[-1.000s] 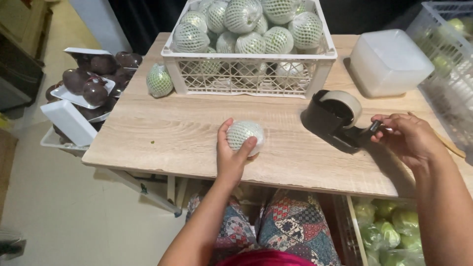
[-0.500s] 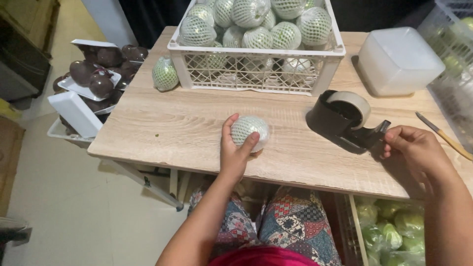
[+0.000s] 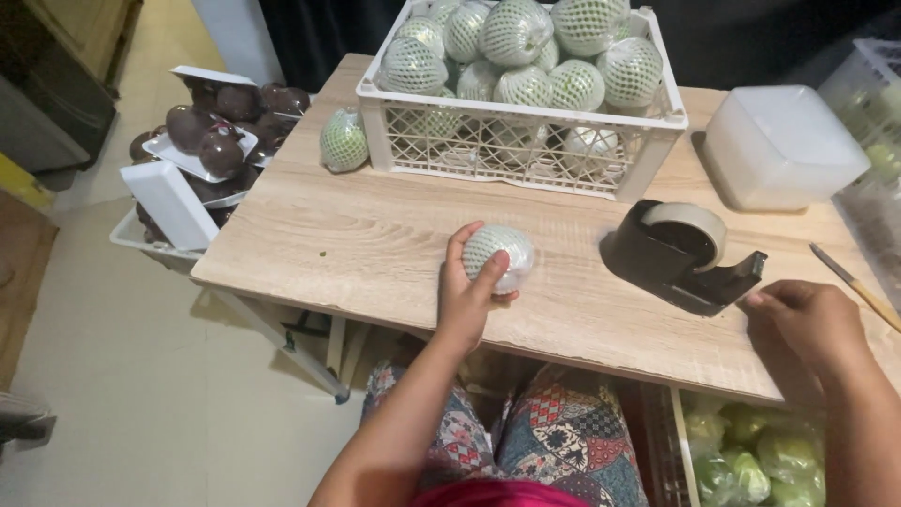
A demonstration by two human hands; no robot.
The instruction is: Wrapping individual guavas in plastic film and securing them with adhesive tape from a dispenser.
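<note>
Head view: left hand [image 3: 466, 299] fingers wrapped round a net-sleeved fruit [image 3: 497, 255], pinning it on the table [image 3: 375, 244] so it can't roll; right hand [image 3: 815, 324] at the tape dispenser [image 3: 680, 255] cutter, fingers curled, possibly pinching tape

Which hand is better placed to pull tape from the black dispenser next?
Probably the right. The right hand rests on the table at the cutter end of the tape dispenser, seemingly free, while the left hand already has its grip around the net-wrapped fruit.
</note>
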